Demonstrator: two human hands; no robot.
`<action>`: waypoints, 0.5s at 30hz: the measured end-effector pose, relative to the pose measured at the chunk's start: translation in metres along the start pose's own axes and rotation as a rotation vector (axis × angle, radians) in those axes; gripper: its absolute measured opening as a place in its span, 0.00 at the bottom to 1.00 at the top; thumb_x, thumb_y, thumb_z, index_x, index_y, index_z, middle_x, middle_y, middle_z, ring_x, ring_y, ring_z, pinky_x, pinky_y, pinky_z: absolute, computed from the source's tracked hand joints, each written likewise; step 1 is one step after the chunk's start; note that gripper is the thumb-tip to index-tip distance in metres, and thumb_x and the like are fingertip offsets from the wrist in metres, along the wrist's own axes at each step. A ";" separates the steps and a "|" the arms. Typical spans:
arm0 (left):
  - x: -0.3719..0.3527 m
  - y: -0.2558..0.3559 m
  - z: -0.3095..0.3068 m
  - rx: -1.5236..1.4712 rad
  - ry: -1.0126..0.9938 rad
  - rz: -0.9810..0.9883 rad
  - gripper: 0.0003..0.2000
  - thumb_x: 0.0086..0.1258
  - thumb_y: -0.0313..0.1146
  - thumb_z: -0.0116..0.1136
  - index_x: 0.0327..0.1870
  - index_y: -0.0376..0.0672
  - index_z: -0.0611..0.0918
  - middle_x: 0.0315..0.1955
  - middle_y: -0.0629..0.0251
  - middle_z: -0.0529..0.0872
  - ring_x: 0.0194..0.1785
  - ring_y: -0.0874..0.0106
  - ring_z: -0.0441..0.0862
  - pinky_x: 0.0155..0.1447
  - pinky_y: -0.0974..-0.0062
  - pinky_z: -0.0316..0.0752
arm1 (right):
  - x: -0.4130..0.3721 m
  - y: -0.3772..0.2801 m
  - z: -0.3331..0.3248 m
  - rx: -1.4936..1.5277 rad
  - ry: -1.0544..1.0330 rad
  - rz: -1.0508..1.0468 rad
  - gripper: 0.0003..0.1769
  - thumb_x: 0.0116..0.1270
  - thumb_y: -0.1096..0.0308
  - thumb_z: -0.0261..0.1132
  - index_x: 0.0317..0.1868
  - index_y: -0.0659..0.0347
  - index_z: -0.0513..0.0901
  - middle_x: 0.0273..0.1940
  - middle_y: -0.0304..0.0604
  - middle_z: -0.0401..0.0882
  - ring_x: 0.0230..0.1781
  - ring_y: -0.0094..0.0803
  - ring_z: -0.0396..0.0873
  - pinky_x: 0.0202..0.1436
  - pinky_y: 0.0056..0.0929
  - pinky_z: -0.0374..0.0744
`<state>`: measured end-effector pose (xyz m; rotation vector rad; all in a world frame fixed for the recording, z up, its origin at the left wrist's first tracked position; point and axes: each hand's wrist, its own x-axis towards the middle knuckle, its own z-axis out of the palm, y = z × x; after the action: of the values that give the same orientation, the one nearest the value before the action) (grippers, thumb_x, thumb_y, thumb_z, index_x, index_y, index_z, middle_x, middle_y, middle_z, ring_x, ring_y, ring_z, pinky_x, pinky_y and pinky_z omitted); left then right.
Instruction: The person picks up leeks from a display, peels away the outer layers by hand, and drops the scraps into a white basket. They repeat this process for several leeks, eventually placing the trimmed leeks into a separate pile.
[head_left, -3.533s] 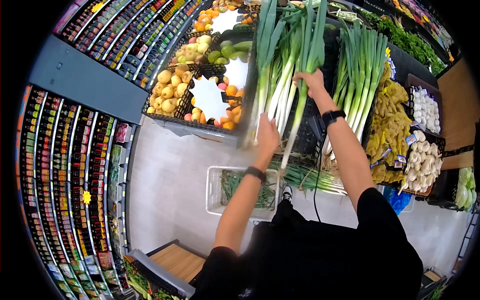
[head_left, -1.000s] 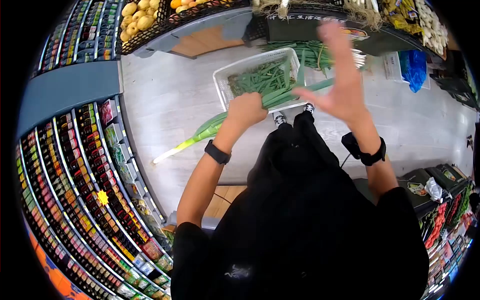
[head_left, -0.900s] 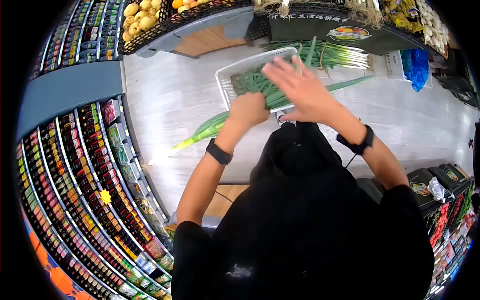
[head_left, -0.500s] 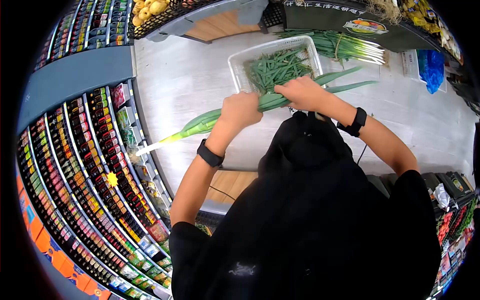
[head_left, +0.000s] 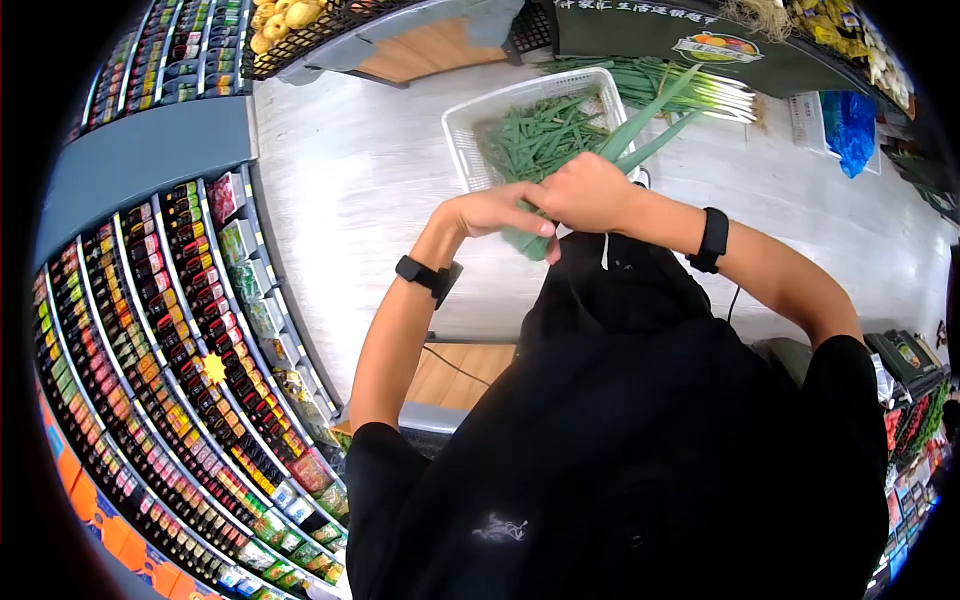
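Both hands are together in front of my body, near the rim of a white plastic basket (head_left: 460,150). My right hand (head_left: 587,192) is closed round a green onion (head_left: 640,122), whose long leaves point up and right past the basket. My left hand (head_left: 505,212) touches the right one, its fingers bent round the green stalk below, which hangs near my clothing. The onion's white end is hidden. Cut green leaf pieces (head_left: 548,138) lie inside the basket. Behind the leaves, a bundle of green onions (head_left: 715,95) rests on the floor.
Shelves of bottles and packets (head_left: 170,370) line the left side. Yellow fruit (head_left: 290,18) is in a black crate at the top left. A blue plastic bag (head_left: 850,130) hangs on a white basket at the upper right. A wooden surface (head_left: 455,375) is below my left wrist.
The hands have come together, and the onion has swung from nearly level to steep, its leaves now pointing up. Its white end has gone out of sight. The view has shifted slightly.
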<state>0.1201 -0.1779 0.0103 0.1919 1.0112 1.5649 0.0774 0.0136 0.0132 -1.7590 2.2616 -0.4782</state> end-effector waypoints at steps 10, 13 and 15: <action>0.048 0.007 0.047 1.043 0.780 0.023 0.20 0.72 0.48 0.56 0.41 0.34 0.80 0.31 0.47 0.85 0.32 0.49 0.83 0.40 0.55 0.76 | -0.016 0.020 -0.048 -0.211 -0.311 0.078 0.13 0.49 0.57 0.72 0.23 0.59 0.84 0.27 0.48 0.83 0.29 0.43 0.86 0.29 0.41 0.81; 0.046 -0.011 0.066 1.176 0.760 0.055 0.20 0.73 0.50 0.53 0.40 0.37 0.81 0.29 0.43 0.83 0.35 0.42 0.80 0.41 0.51 0.75 | -0.021 0.016 -0.061 -0.046 -0.443 0.003 0.11 0.51 0.61 0.71 0.25 0.61 0.84 0.28 0.52 0.83 0.31 0.50 0.85 0.34 0.44 0.82; 0.031 -0.006 0.081 1.316 0.685 0.136 0.16 0.73 0.46 0.54 0.37 0.40 0.80 0.22 0.47 0.81 0.30 0.46 0.80 0.36 0.53 0.75 | -0.018 0.011 -0.071 0.102 -0.486 -0.120 0.09 0.51 0.64 0.69 0.25 0.62 0.83 0.25 0.53 0.80 0.29 0.56 0.82 0.34 0.46 0.80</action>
<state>0.1662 -0.1119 0.0424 0.6476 2.5101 0.8260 0.0450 0.0410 0.0736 -1.7367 1.7757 -0.1571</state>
